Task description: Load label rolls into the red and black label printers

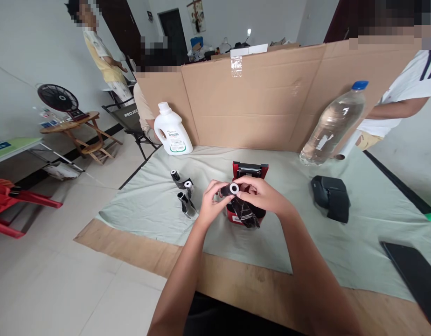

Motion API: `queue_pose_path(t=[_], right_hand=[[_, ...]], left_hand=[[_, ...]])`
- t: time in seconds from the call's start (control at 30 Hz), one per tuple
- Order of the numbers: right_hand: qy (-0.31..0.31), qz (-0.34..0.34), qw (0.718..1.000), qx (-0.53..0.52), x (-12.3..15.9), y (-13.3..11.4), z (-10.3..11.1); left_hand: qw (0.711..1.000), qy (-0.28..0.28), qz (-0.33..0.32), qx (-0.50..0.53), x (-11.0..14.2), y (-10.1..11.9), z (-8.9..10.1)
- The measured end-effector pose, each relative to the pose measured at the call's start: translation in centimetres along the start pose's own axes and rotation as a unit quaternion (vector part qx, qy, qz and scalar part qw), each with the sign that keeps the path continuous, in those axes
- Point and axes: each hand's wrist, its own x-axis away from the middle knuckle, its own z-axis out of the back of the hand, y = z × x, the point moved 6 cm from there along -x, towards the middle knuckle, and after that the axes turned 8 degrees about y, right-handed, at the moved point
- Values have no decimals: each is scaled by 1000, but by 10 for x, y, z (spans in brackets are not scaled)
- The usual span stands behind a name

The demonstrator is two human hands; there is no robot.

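Note:
Both hands pinch a small roll of black ribbon film (233,188) with a white core, its end facing me. My left hand (211,203) grips its left side with thumb and fingers. My right hand (263,193) holds it from the right. A loose, crinkled length of black film (246,214) hangs below the roll. Directly beneath and behind is a red and black printer (250,168) with its lid raised; my hands and the film partly hide its inside. To the left lie more black film rolls (183,198), some with film trailing between them.
A cardboard panel (250,102) stands along the back of the cloth-covered table (138,205). Before it are a white jug (174,133) and a leaning, large clear bottle (332,126). A black device (330,198) and a dark tablet-like slab (413,275) lie right. People are beyond the panel.

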Motion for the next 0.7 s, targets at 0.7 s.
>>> queue_pose_path(t=[0.7], right_hand=[[79, 51, 991, 98, -5, -6, -6]], left_hand=[[996, 35, 60, 62, 14, -11, 4]])
